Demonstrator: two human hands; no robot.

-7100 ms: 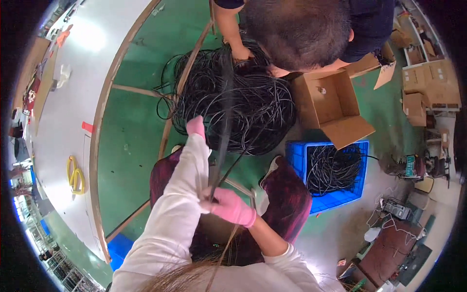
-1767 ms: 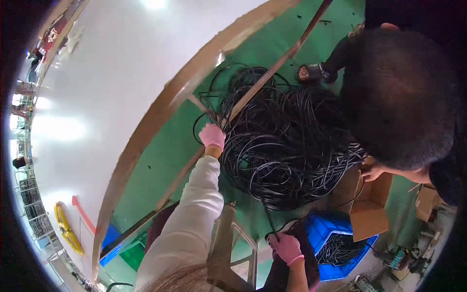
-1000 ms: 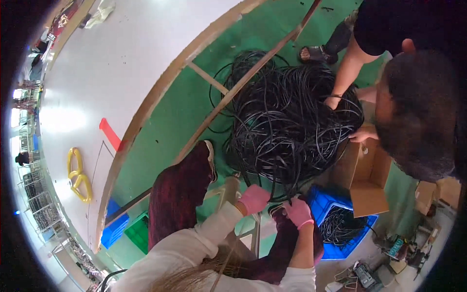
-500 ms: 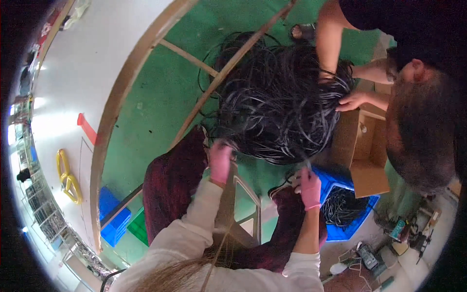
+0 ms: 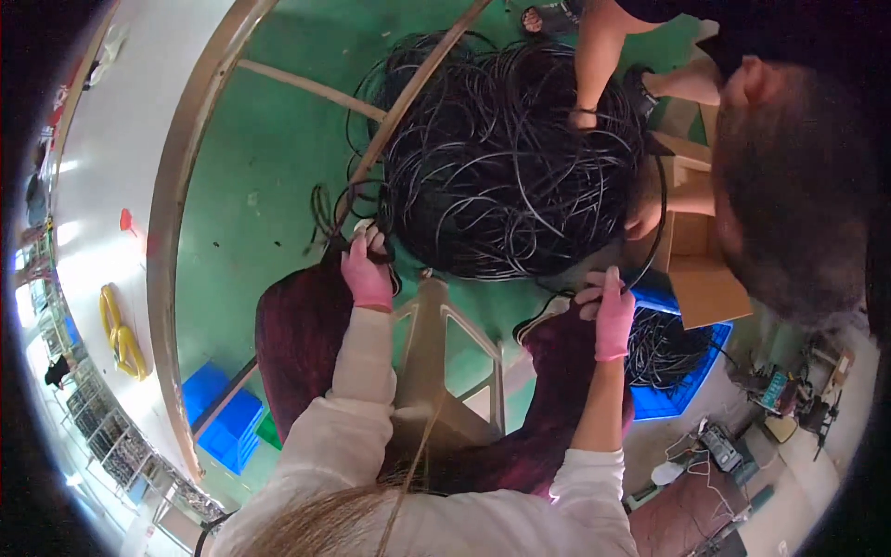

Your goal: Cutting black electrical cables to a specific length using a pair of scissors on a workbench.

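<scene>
A large tangled heap of black cable lies on the floor in front of me. My left hand, in a pink glove with pale fingertips, is closed on a strand of black cable by the heap's near left edge, above my left knee. Small cable loops hang just beyond it. On the right, my gloved right hand pinches a black cable that arcs up past the co-worker's hand. The exact grip of both hands is partly hidden by their fingers.
Beyond the heap a co-worker bends in, one hand on the cables. An open cardboard box and a blue crate holding black cables stand at right. A wooden-edged table and slanting bar flank the left, with blue bins below.
My hands have spread apart, the left going left and the right slightly right and up. A cable now arcs from my right hand. The view has shifted, and the co-worker's hands have moved.
</scene>
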